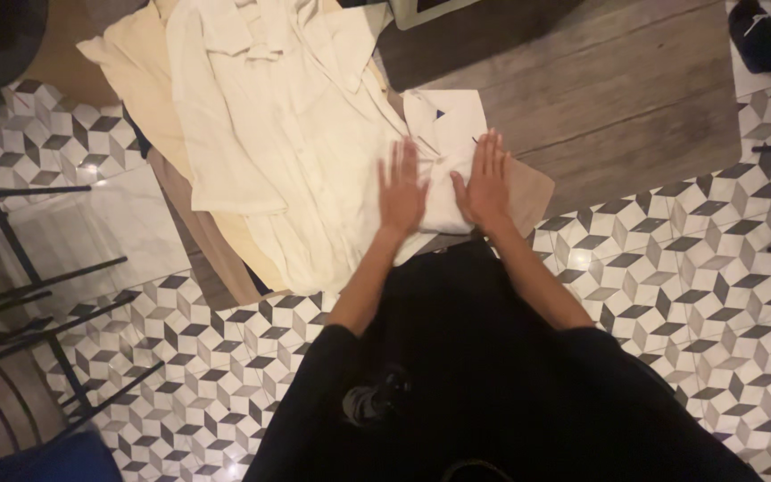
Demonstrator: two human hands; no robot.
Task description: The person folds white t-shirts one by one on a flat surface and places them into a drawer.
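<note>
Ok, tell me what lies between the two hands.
Head view: between the left hand and right hand lies only a strip of the folded white cloth that both press flat.

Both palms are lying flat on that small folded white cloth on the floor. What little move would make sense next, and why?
Probably a short outward sweep of both palms. The left hand and right hand lie open, side by side, on the small folded white cloth, which rests on a tan fabric piece beside the spread cream button-up shirt. Its surface looks slightly rumpled, so smoothing seems the natural follow-up.
</note>
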